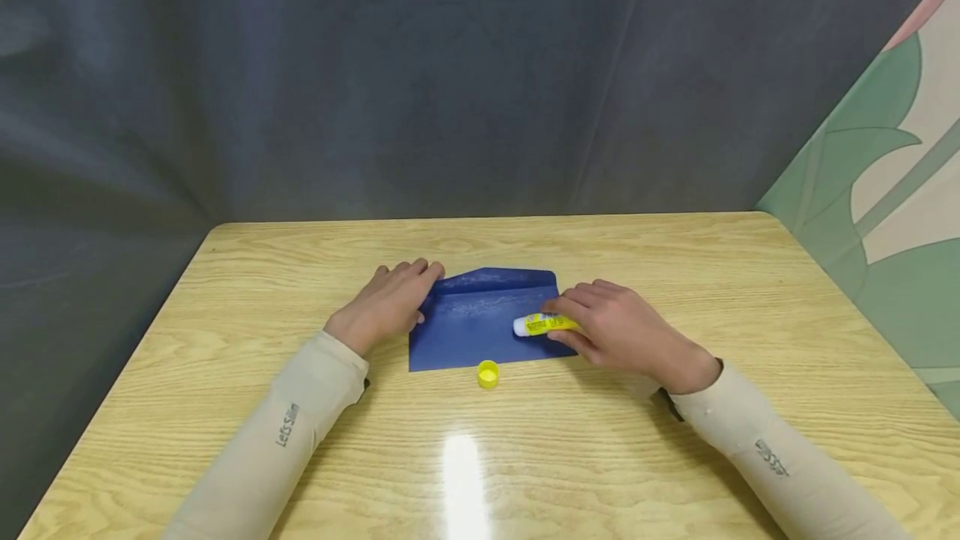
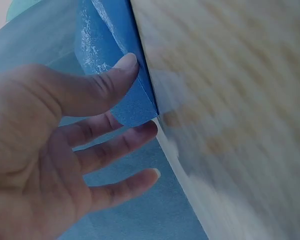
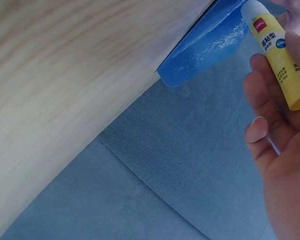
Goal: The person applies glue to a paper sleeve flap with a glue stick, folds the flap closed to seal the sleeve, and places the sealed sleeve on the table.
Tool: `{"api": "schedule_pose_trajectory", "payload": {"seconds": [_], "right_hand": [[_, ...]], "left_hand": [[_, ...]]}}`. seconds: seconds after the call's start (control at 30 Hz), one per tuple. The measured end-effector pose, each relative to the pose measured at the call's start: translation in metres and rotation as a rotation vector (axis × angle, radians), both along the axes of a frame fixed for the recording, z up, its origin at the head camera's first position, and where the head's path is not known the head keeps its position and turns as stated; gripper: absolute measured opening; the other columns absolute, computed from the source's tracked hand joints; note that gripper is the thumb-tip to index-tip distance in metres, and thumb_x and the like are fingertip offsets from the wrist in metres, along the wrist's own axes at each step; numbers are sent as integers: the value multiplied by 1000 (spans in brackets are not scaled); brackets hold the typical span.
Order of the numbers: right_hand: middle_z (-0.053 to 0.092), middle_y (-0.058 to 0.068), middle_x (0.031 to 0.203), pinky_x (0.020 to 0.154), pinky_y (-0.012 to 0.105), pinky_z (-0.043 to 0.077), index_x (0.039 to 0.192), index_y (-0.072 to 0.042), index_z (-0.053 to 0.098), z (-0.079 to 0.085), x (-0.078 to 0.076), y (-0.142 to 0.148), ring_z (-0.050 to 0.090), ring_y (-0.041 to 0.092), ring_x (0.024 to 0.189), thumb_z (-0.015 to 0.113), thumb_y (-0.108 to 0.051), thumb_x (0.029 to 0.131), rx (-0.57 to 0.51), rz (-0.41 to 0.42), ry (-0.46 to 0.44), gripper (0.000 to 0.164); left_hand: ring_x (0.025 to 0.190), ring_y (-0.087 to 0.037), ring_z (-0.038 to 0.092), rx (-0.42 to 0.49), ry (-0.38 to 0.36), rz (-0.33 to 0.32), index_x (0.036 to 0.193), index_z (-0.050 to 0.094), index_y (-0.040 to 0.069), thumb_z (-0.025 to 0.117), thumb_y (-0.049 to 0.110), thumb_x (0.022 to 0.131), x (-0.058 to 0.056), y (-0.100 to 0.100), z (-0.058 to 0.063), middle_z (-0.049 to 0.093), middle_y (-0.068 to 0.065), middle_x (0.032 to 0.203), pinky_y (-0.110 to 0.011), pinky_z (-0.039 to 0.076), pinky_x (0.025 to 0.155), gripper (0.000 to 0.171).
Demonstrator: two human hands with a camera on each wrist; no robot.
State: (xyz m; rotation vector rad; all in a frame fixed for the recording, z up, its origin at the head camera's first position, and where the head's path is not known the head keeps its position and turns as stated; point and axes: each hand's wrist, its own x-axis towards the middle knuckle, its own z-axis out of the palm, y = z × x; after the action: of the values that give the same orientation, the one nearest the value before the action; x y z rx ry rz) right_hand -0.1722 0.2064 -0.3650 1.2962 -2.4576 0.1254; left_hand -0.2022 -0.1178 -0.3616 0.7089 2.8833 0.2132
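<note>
A blue envelope lies on the table with its flap raised along the far side. Whitish glue smears show on the flap. At the envelope's left end, my left hand pinches the flap's corner, thumb in front and fingers behind. My right hand grips a yellow glue stick over the envelope's right part. The stick's white end points left, uncapped; whether it touches the paper I cannot tell. By the envelope's near edge sits a yellow cap, its open side up.
The light wood-grain table stretches around the envelope on all sides. A dark curtain hangs behind the table and on its left. To the right is a wall panel with a leaf pattern.
</note>
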Motion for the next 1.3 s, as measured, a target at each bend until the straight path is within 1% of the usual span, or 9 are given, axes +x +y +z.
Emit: {"api": "schedule_pose_trajectory", "payload": {"seconds": [0.27,0.47,0.57,0.77,0.93,1.0,1.1,1.2,1.3], "right_hand": [[75,-2,98,79,33,57,110,-13,72,1,2,-2,69,13,85,78,-36,85,-3,2,-7,34],[74,-3,96,77,32,56,110,-13,72,2,3,-3,68,12,82,78,-36,85,-7,2,-4,35],[74,-3,95,77,32,56,110,-13,72,1,3,-3,67,11,81,78,-37,85,-6,3,-2,35],[74,-4,95,76,32,55,111,-14,71,0,4,-2,66,11,80,77,-38,85,-2,6,-1,36],[73,-4,95,75,32,55,111,-14,71,0,4,-3,66,11,79,77,-37,85,-4,12,7,35],[73,-4,94,75,32,55,110,-14,71,0,4,-3,66,11,79,77,-37,85,-5,15,13,34],[73,-3,94,75,33,55,110,-13,71,-1,4,-3,66,12,78,77,-36,85,-7,20,25,34],[73,-3,93,75,33,55,109,-13,71,-2,4,-4,66,12,78,77,-36,85,-10,27,39,34],[73,-4,93,74,33,55,109,-14,71,-3,4,-4,66,12,78,77,-37,86,-8,32,45,34]], "left_hand": [[114,-29,57,-30,76,-84,121,57,16,77,9,87,0,-1,-3,61,-6,118,-55,45,99,40],[100,-24,54,-53,107,-113,107,63,13,79,7,84,-1,0,-3,63,-2,106,-42,43,89,29],[97,-24,55,-71,118,-115,105,66,12,79,7,84,-1,1,-3,64,-2,104,-42,42,87,26],[99,-25,60,-118,101,-104,107,71,13,76,6,86,1,5,-2,65,-3,103,-50,44,95,22],[93,-24,60,-148,112,-121,104,76,13,74,5,87,5,7,-2,63,-2,100,-46,44,88,18],[92,-24,60,-161,117,-127,102,77,13,74,4,87,7,7,-1,62,-2,101,-46,45,88,17],[94,-25,58,-190,106,-143,101,75,9,73,2,88,10,7,1,60,-4,105,-47,48,92,15],[98,-26,58,-222,81,-159,105,73,4,71,3,89,14,8,3,59,-8,112,-44,51,92,16],[100,-27,60,-264,66,-177,118,70,3,71,7,91,16,10,4,58,-12,120,-40,53,89,27]]}}
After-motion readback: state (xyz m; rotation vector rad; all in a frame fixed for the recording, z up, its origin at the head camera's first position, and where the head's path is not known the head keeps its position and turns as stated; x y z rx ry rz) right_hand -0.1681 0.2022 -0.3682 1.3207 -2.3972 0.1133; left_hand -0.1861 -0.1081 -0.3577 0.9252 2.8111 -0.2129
